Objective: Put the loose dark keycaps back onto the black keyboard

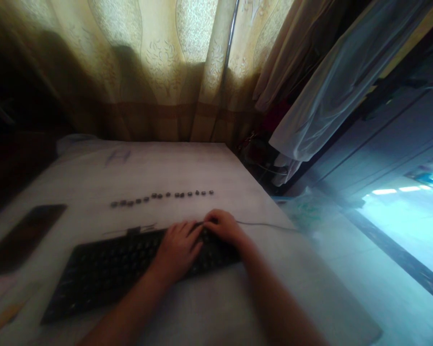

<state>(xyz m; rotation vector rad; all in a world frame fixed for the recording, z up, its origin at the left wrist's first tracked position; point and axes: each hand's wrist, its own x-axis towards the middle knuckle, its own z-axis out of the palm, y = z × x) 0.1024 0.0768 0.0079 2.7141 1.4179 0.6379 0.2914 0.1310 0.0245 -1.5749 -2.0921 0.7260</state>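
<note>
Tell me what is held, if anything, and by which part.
Cannot be told: the left hand and right hand are at the keyboard, near its far edge; blur hides any grip.

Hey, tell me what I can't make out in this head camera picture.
All in the head view:
Keyboard: key lettering blurred.
Keys beneath the left hand and right hand: hidden by those hands.
Small dark pieces: too small and blurred to identify.
Orange item: blurred, cut off by the left edge.

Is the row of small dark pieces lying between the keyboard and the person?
No, the row of small dark pieces lies beyond the far edge of the keyboard, on the side toward the curtain.
</note>
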